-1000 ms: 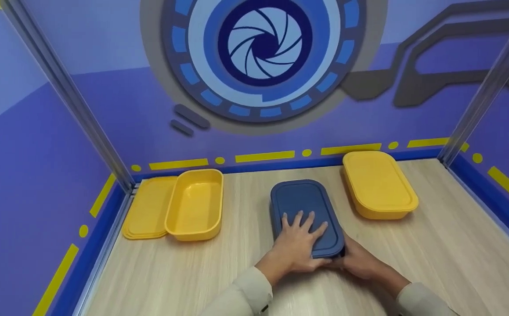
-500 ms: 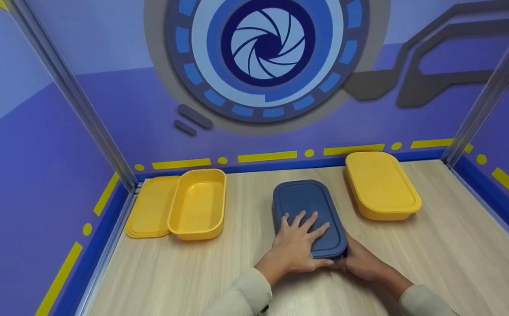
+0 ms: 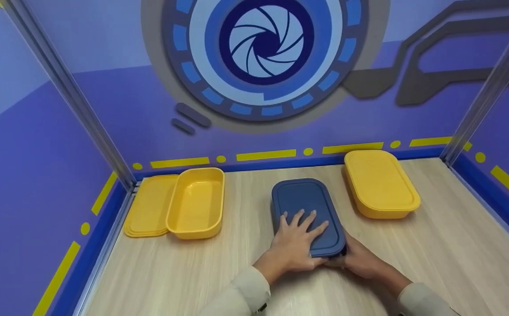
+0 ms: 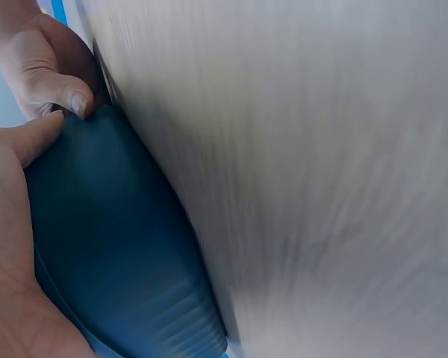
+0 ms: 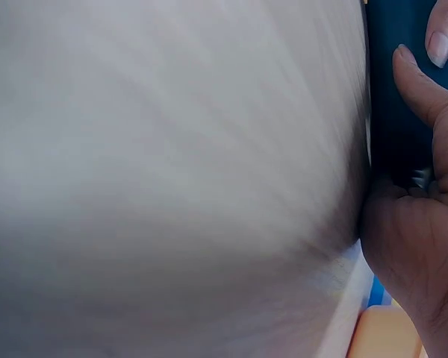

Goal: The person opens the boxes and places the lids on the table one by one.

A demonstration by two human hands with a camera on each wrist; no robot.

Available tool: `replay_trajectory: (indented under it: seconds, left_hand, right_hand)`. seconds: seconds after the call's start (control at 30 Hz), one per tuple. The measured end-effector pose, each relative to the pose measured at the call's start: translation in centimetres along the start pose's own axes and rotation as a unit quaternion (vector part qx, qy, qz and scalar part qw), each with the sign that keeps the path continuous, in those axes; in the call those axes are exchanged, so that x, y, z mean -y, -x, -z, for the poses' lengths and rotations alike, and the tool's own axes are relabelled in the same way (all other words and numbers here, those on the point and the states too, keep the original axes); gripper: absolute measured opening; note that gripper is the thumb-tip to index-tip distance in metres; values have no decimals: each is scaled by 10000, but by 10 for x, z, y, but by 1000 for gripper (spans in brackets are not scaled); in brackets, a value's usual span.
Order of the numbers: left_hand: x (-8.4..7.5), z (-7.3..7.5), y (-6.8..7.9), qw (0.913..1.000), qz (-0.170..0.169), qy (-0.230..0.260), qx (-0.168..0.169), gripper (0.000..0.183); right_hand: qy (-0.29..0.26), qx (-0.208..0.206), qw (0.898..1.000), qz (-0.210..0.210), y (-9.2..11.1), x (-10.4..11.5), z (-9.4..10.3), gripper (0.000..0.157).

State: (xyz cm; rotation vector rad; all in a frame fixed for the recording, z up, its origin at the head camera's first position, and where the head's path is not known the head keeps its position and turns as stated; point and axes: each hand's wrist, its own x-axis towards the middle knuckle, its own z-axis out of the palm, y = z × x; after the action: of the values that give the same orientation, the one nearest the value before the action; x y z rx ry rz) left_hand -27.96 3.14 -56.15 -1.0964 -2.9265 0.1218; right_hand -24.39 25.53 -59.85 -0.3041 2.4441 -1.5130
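Observation:
A dark blue lunch box [image 3: 302, 197] with its lid on rests on the table at centre, slightly turned. Spread over the near half of its lid is my left hand [image 3: 294, 245], fingers fairly straight, thumb down at the front side. My right hand [image 3: 359, 259] grips the near right corner, its thumb along the front side; its other fingers are mostly hidden. In the left wrist view both thumbs nearly meet on the front of the lunch box [image 4: 112, 224]. The right wrist view shows the right hand [image 5: 418, 231] against the lunch box [image 5: 396, 112].
At left stands an uncovered yellow box [image 3: 196, 204], with a yellow lid [image 3: 149, 208] lying beside it. A lidded yellow box [image 3: 381, 182] stands at the back right. Printed panels [image 3: 105, 109] and metal posts wall in the wooden table [image 3: 157, 272].
The left thumb tip has shifted slightly leftward along the front of the lunch box. Both hands otherwise stay in place, and the boxes have not visibly moved.

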Motion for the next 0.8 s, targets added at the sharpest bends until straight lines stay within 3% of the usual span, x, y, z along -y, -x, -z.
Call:
replay_trajectory:
  seconds: [0.5,0.8]
  left_hand:
    - [-2,0,-1,9999,-81,-87,115,88]
    - [-4,0,-2,9998,-42,-167,126,92]
  right_hand:
    - [-381,70,9992,138,-1,-2,0,121]
    - [-144,-52,9999,12,-1,-3,0,123]
